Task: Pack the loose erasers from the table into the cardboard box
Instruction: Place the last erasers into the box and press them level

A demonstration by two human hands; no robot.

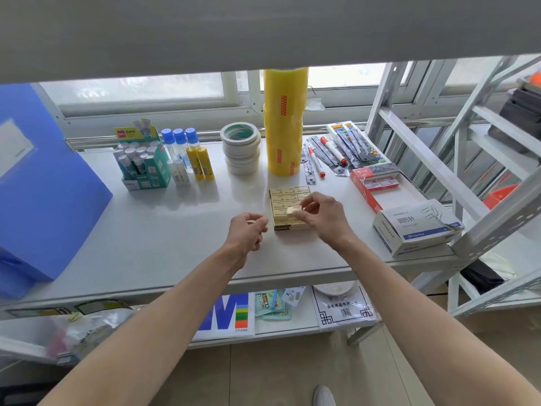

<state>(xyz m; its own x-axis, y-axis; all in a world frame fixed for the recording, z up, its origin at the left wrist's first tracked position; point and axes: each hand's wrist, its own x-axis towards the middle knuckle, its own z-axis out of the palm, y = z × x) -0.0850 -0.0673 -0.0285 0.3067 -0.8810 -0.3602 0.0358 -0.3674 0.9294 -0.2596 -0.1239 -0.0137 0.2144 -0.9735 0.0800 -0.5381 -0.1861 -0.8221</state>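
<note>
Far left: a translucent blue plastic folder (44, 183) standing on the white table (164, 230), leaning, well apart from the work. Next along, a green cardboard display carton of glue sticks (143, 165), then blue-capped glue bottles (180, 142) and two yellow glue sticks (202, 164), all upright near the back, out of the way.

Left hand (247, 230) poised just left of the box, fingers curled, with something pale between thumb and fingertips; probably another eraser kept ready, though too hidden to say for sure.

Behind, a stack of white tape rolls (241, 149) and a tall column of yellow clear tape (284, 124).

Centre: the shallow tan cardboard box (282, 228) flat on the table, most of it already filled with cream erasers lying in rows.

Right hand (325, 213) over the box, thumb and fingers pinching one small cream eraser (293, 211), tilted just above the packed rows, likely being angled to fit a remaining gap.

Further right: red-capped markers (317, 161), a red and white carton (373, 181), a white and blue paper clip box (415, 227).
</note>
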